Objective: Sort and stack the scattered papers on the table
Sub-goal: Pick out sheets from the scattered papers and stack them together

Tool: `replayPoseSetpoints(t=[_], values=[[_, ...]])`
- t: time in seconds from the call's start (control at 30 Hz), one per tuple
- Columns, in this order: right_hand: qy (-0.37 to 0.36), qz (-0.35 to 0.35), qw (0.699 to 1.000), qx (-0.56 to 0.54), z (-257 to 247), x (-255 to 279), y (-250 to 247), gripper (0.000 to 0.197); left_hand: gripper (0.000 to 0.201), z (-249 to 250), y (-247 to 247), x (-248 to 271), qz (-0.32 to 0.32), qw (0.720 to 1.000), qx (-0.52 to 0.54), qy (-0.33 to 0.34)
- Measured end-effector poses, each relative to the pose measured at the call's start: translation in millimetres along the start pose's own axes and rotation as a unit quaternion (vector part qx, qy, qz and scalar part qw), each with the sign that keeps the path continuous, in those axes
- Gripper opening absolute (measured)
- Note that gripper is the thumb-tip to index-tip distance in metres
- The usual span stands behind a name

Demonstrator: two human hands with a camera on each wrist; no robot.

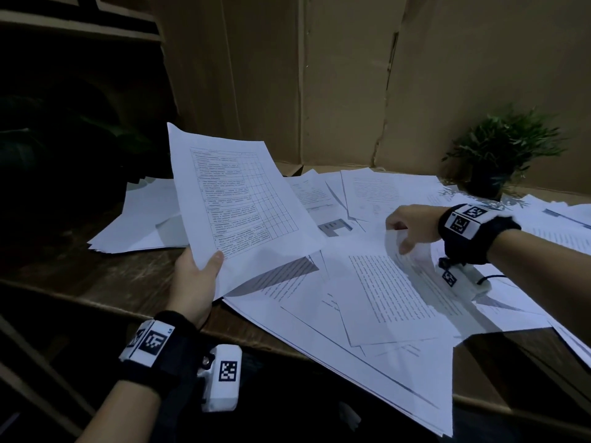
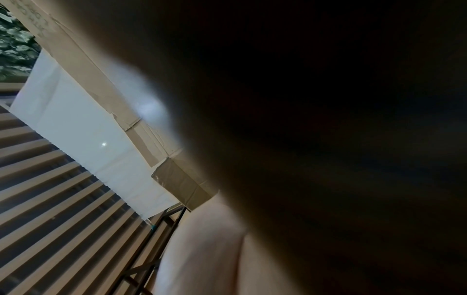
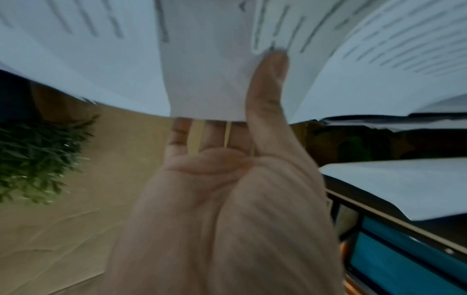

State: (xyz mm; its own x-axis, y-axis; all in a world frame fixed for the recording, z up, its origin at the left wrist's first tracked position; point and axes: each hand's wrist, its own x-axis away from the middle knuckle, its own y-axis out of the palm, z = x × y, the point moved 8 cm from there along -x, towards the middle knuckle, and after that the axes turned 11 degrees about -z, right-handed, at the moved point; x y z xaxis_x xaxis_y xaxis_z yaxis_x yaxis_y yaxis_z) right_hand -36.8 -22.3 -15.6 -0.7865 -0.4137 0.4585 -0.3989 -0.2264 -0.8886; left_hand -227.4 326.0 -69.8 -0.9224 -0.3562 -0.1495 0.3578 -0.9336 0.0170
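Observation:
Many white printed sheets [image 1: 367, 318] lie scattered over the wooden table [image 1: 105, 282]. My left hand [image 1: 195, 276] holds up a small bundle of sheets [image 1: 236, 199] with a printed table on top, thumb on its lower edge. My right hand [image 1: 406, 228] pinches the curled edge of a text sheet [image 1: 412, 276] at centre right and lifts it off the pile. In the right wrist view the thumb [image 3: 267, 93] presses that sheet [image 3: 209, 83] against the fingers behind it. The left wrist view is mostly dark, blocked by the palm [image 2: 217, 249].
A small potted plant [image 1: 499, 155] stands at the back right by the cardboard wall [image 1: 335, 75]. A flatter pile of sheets [image 1: 144, 215] lies at the back left. Some sheets overhang the table's near edge [image 1: 399, 394]. Dark shelving is at the far left.

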Motion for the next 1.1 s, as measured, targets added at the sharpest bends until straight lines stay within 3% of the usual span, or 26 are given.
replayPoseSetpoints(t=[0.1,0.23,0.33,0.47,0.67,0.87,0.97,1.1], values=[[-0.049,0.099,0.994,0.003,-24.2,10.7,-33.9,0.017,0.027,-2.2,-0.5,-1.2,0.002,1.000,-0.008,0.002],[-0.041,0.252,0.947,0.195,-64.7,37.0,-100.6,0.028,0.026,-2.6,1.4,-0.7,-0.010,0.999,-0.030,0.002],[-0.034,0.312,0.901,0.299,-99.9,57.6,-136.5,0.042,0.031,-2.1,1.9,1.0,-0.026,0.999,-0.023,-0.003],[-0.063,0.324,0.878,0.346,-143.4,77.2,-152.5,0.032,0.034,0.9,4.4,2.4,-0.039,0.999,-0.008,-0.007],[-0.143,0.257,0.899,0.324,-223.4,48.1,-105.1,0.026,0.039,8.4,25.8,6.2,-0.113,0.993,0.008,-0.016],[-0.235,0.229,0.941,0.088,-264.9,7.2,-64.4,0.023,0.031,21.4,29.9,8.8,-0.117,0.993,-0.014,0.018],[-0.251,0.198,0.947,0.038,-267.8,0.6,-52.3,0.021,0.053,19.1,30.1,8.4,-0.118,0.993,0.021,-0.004],[-0.279,0.222,0.934,-0.003,-269.4,7.1,-50.7,0.022,0.063,19.9,30.4,7.5,-0.123,0.992,-0.010,-0.003]])
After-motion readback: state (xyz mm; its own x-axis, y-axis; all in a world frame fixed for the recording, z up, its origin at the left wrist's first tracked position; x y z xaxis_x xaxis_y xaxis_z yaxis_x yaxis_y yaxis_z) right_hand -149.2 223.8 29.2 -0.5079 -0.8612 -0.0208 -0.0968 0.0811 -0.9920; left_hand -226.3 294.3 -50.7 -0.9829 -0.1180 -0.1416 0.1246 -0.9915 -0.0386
